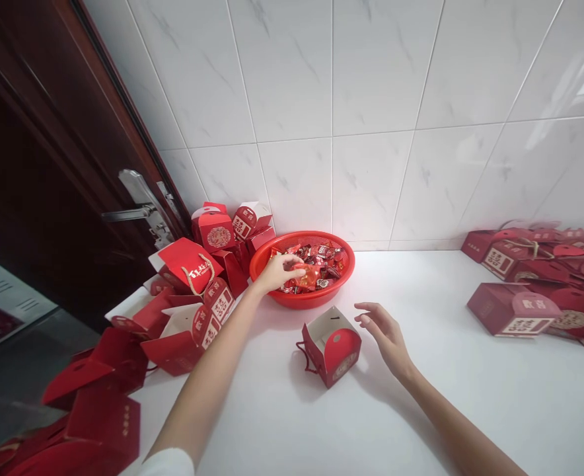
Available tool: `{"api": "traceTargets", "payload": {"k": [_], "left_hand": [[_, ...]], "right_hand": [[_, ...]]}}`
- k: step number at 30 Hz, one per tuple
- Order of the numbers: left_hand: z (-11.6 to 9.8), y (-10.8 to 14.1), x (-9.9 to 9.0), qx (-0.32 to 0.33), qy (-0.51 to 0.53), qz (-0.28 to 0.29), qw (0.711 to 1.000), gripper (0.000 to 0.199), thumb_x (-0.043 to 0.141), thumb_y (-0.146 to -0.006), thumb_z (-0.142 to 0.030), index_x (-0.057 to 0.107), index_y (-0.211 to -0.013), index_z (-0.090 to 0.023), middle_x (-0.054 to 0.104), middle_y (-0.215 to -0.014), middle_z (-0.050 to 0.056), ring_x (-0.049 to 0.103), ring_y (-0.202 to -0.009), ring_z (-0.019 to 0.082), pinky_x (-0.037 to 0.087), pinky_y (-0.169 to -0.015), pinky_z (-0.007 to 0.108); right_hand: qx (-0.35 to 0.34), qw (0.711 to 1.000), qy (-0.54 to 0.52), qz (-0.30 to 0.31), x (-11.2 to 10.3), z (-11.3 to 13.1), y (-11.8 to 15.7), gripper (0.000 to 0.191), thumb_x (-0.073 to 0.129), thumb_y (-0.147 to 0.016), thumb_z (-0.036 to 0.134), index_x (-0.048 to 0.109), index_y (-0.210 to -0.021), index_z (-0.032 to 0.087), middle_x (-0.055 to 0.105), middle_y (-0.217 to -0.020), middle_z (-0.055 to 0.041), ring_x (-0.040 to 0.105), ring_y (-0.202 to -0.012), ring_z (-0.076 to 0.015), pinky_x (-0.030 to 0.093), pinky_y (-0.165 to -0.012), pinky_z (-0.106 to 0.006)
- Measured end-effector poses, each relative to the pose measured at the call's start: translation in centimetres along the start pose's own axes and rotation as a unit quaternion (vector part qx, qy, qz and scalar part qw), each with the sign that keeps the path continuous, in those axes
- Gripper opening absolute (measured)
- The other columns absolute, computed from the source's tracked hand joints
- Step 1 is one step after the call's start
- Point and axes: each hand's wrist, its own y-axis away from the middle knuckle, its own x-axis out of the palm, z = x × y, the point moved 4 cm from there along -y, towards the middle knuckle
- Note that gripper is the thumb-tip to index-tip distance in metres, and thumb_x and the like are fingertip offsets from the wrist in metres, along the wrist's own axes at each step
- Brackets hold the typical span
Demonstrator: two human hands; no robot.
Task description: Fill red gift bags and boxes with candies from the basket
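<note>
My left hand [279,272] reaches over the near-left part of a red plastic basket [302,302] heaped with wrapped candies [326,253]. Its curled fingers and thumb close at a shiny red candy packet [308,275]; the exact contact is partly hidden. In front of the basket stands a small red gift box [340,360], its top flaps apart and its pale inside showing. A dark red cord handle [306,357] hangs at the box's left side. My right hand [385,337] hovers just right of the box, fingers apart and holding nothing.
Opened red boxes [178,337] crowd the table's left side, some beside my left forearm. More red boxes [512,309] lie piled at the right. A white tiled wall [371,178] rises behind the white table [411,284]. A dark door with a metal handle [141,208] is at left.
</note>
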Motion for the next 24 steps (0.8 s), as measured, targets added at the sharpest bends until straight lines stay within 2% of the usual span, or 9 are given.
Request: {"api": "traceTargets", "payload": {"k": [3, 6, 9, 12, 16, 18, 20, 22, 24], "left_hand": [[-1.3, 1.4, -0.4, -0.001, 0.165, -0.109, 0.98, 0.037, 0.077, -0.067, -0.045, 0.065, -0.087, -0.016, 0.067, -0.086, 0.002, 0.062, -0.078, 0.017, 0.05, -0.075, 0.03], [-2.9, 2.4, 0.6, -0.001, 0.26, -0.147, 0.954, 0.037, 0.084, -0.062, -0.04, 0.061, -0.079, -0.017, 0.061, -0.08, -0.002, 0.061, -0.074, 0.014, 0.051, -0.073, 0.027], [-4.6, 2.8, 2.6, 0.004, 0.294, -0.111, 0.949, 0.038, 0.085, -0.062, -0.04, 0.059, -0.078, -0.017, 0.06, -0.077, -0.002, 0.059, -0.07, 0.013, 0.051, -0.069, 0.027], [-6.2, 3.0, 4.7, 0.02, 0.295, -0.059, 0.954, 0.04, 0.085, -0.063, -0.04, 0.058, -0.082, -0.018, 0.062, -0.083, 0.0, 0.062, -0.075, 0.015, 0.053, -0.071, 0.029], [-7.7, 3.2, 7.0, 0.032, 0.287, 0.009, 0.957, 0.041, 0.083, -0.068, -0.037, 0.055, -0.093, -0.02, 0.063, -0.088, 0.001, 0.065, -0.081, 0.017, 0.054, -0.074, 0.03], [-8.2, 3.3, 7.7, 0.045, 0.266, 0.036, 0.962, 0.036, 0.08, -0.072, -0.036, 0.054, -0.09, -0.02, 0.061, -0.086, 0.0, 0.063, -0.076, 0.015, 0.053, -0.07, 0.028], [-8.7, 3.4, 8.1, 0.07, 0.219, 0.061, 0.971, 0.027, 0.077, -0.075, -0.034, 0.056, -0.084, -0.018, 0.06, -0.083, -0.001, 0.061, -0.074, 0.014, 0.051, -0.069, 0.026], [-9.0, 3.6, 8.3, 0.084, 0.183, 0.086, 0.976, 0.02, 0.074, -0.079, -0.033, 0.061, -0.081, -0.017, 0.062, -0.082, 0.0, 0.061, -0.075, 0.014, 0.051, -0.071, 0.026], [-9.2, 3.7, 8.2, 0.081, 0.178, 0.104, 0.975, 0.015, 0.07, -0.082, -0.03, 0.065, -0.084, -0.017, 0.066, -0.085, 0.001, 0.064, -0.08, 0.016, 0.052, -0.074, 0.028]], "right_hand": [[-0.004, 1.0, -0.006, -0.013, -0.1, 0.2, 0.0, 0.036, 0.057, -0.091, 0.055, 0.065, -0.108, 0.025, 0.068, -0.113, -0.0083, 0.067, -0.093, -0.0246, 0.054, -0.088, -0.044], [-0.015, 0.999, -0.004, -0.028, -0.3, 0.6, 0.0, 0.033, 0.057, -0.092, 0.053, 0.066, -0.107, 0.025, 0.068, -0.114, -0.0081, 0.066, -0.093, -0.0243, 0.054, -0.088, -0.044], [-0.021, 0.999, 0.001, -0.038, -0.5, 1.2, 0.1, 0.032, 0.056, -0.093, 0.052, 0.065, -0.108, 0.025, 0.068, -0.115, -0.008, 0.066, -0.093, -0.0239, 0.054, -0.088, -0.044], [-0.036, 0.999, 0.002, -0.039, -0.7, 1.7, 0.2, 0.033, 0.055, -0.094, 0.052, 0.065, -0.111, 0.026, 0.068, -0.116, -0.0084, 0.066, -0.094, -0.0241, 0.054, -0.088, -0.044], [-0.063, 0.997, -0.02, -0.037, -0.7, 2.5, 0.2, 0.033, 0.057, -0.093, 0.053, 0.065, -0.109, 0.026, 0.07, -0.103, -0.0066, 0.066, -0.092, -0.0241, 0.055, -0.087, -0.043], [-0.07, 0.996, -0.038, -0.032, -0.6, 2.8, 0.2, 0.031, 0.059, -0.093, 0.053, 0.066, -0.106, 0.026, 0.07, -0.098, -0.0054, 0.066, -0.09, -0.0234, 0.055, -0.087, -0.042], [-0.067, 0.996, -0.06, -0.027, -0.4, 2.9, 0.3, 0.03, 0.059, -0.093, 0.052, 0.067, -0.105, 0.025, 0.07, -0.103, -0.006, 0.065, -0.094, -0.0239, 0.056, -0.088, -0.042], [-0.051, 0.995, -0.078, -0.029, -0.4, 2.8, 0.3, 0.032, 0.06, -0.092, 0.053, 0.067, -0.106, 0.025, 0.071, -0.106, -0.0068, 0.065, -0.096, -0.025, 0.056, -0.087, -0.042], [-0.036, 0.995, -0.086, -0.042, -0.6, 2.6, 0.2, 0.031, 0.059, -0.092, 0.054, 0.068, -0.101, 0.025, 0.071, -0.101, -0.0064, 0.065, -0.091, -0.0241, 0.057, -0.084, -0.041]]}}
